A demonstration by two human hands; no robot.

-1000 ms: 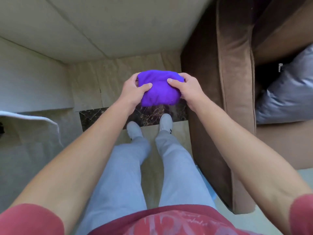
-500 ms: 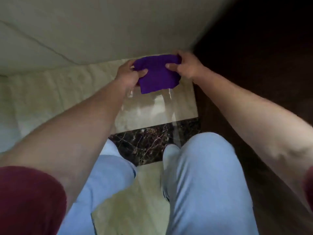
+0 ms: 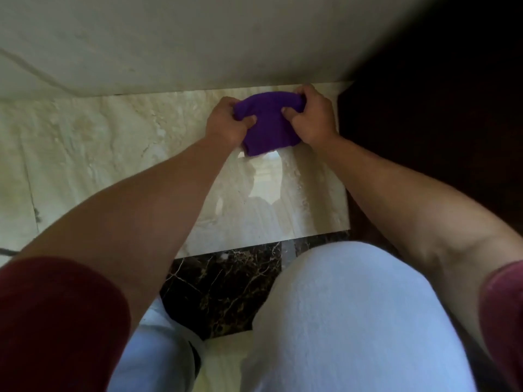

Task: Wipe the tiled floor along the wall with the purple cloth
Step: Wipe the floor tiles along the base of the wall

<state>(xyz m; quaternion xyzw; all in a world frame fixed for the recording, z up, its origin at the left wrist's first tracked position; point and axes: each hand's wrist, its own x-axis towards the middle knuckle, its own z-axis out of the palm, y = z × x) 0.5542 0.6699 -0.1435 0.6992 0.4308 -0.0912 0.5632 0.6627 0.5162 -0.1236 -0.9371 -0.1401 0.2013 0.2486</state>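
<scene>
Cloth: I see the folded purple fabric cloth (image 3: 267, 123) bunched between both hands, low over the glossy cream marble-look floor tile (image 3: 158, 142), close to the foot of the pale wall (image 3: 198, 46). I cannot tell whether its lower edge touches the tile.
Left hand: my left hand (image 3: 226, 124) is closed on the cloth's left side, thumb pressed into the fabric.
Right hand: my right hand (image 3: 311, 117) is clenched on the cloth's right side and top edge, just beside the dark brown furniture side (image 3: 424, 123).
Step in hand: I judge it as setting the cloth down at the corner to start the wipe.
Doing it well: I would flatten the bundle so a broad face meets the tile, press evenly with both palms, keep the far edge tight against the wall, and stroke leftward along the wall from the corner.
Watch for: a bunched cloth skips; the crouched light-blue trouser knee (image 3: 353, 306) may limit reach.
</scene>
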